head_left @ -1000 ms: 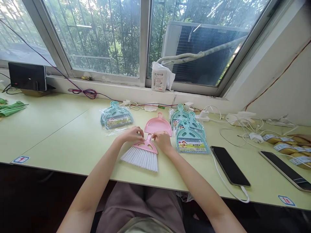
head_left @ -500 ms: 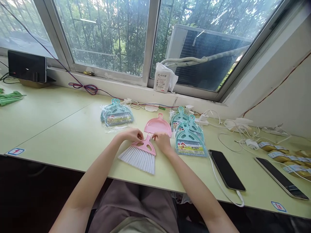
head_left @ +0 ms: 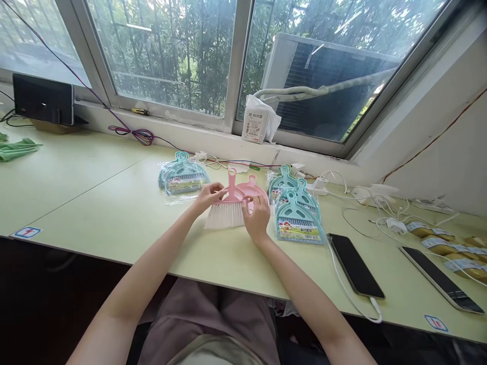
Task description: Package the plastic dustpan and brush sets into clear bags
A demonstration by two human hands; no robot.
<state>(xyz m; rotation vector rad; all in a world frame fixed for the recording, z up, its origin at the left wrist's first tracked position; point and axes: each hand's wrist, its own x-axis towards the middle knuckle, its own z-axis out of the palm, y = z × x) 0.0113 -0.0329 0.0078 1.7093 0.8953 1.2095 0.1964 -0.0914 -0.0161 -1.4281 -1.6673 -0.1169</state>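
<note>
Both hands grip a small pink brush [head_left: 233, 193] with white bristles, its handle pointing away from me. My left hand [head_left: 211, 194] pinches the left side of its pink head. On the opposite side, my right hand [head_left: 255, 215] has its fingers closed round the right end of the head. Just behind and to the right lies a pink dustpan [head_left: 255, 190], partly covered by the brush and my right hand. Wrapped teal brush-and-dustpan sets lie left [head_left: 184, 175] and right [head_left: 297, 218] of the hands.
A black phone [head_left: 355, 264] with a white cable lies to the right, and another phone [head_left: 441, 278] beyond it. Chargers and tangled cables [head_left: 380, 203] run along the back right. A tablet [head_left: 43, 99] stands back left. The table's front edge is close to me.
The brush has moved away from me and turned, its handle now upright in view and partly over the dustpan. My right hand has shifted from near the handle to the head's right end.
</note>
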